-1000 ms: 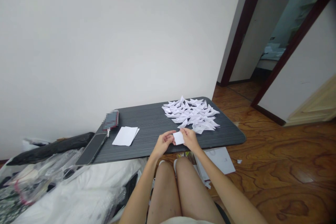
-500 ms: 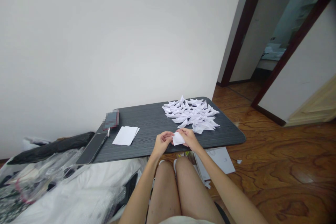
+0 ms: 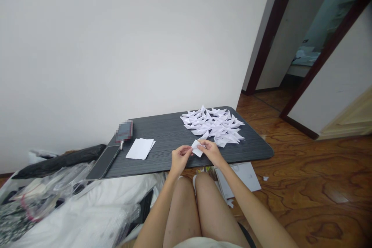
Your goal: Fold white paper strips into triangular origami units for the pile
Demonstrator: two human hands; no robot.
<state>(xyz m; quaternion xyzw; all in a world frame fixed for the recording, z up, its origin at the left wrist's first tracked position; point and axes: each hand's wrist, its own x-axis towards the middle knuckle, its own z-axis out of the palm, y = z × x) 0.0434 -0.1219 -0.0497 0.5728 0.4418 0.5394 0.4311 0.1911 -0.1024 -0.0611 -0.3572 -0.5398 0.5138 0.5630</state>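
Observation:
A small folded piece of white paper (image 3: 197, 150) is held between both hands near the front edge of the table. My left hand (image 3: 181, 156) pinches its left corner with thumb and forefinger. On the other side, my right hand (image 3: 211, 151) grips the upper right part with its fingertips. Just beyond my hands lies a spread of white folded paper boats (image 3: 216, 124), packed close together. To the left rests a short stack of white paper sheets (image 3: 140, 148), slightly fanned.
The dark table (image 3: 162, 128) stands against a white wall. On its left are a phone (image 3: 104, 162) and a blurred-out device (image 3: 124, 131). Plastic-wrapped goods (image 3: 87, 209) lie left of my legs. A white box (image 3: 244, 178) sits on the wooden floor under the table's right side.
The folded paper has turned so that a corner points up, and my right hand has shifted its grip on it. My left hand keeps its pinch. The view has moved slightly.

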